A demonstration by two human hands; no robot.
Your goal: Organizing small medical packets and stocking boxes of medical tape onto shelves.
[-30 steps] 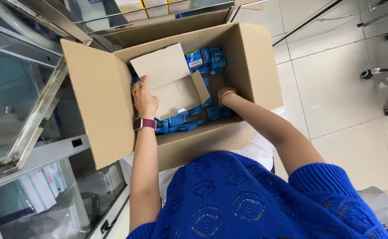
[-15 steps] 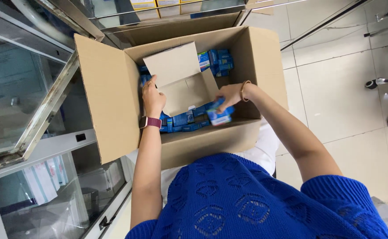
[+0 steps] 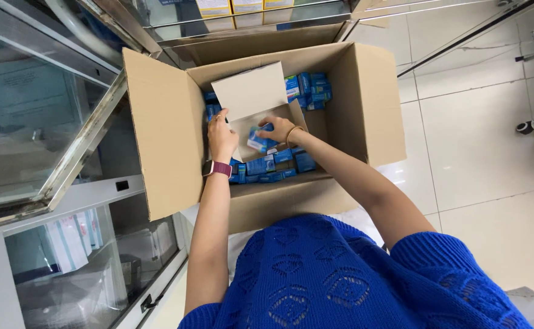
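— Right hand [image 3: 281, 128] is closed on a small blue box [image 3: 258, 140], fingers wrapped over its top, held inside the small carton [image 3: 261, 116], low against its inner wall.

— And your left?

— Left hand [image 3: 222, 137] is curled around the near left edge of that small carton, thumb and fingers pinching the cardboard. I see a watch [image 3: 217, 169] on that wrist and a bangle [image 3: 294, 132] on the right one.

— Where does the carton sit?

— Inside the big carton [image 3: 163, 134], flaps open, on top of a layer of blue boxes [image 3: 267, 167]. More of them are stacked at the far corner [image 3: 309, 88].

— What's around?

— Glass cabinet [image 3: 48, 122] just to my left, touching the big carton's flap. Tiled floor [image 3: 474, 134] on my right. My blue knit sleeve [image 3: 456, 274] fills the foreground.
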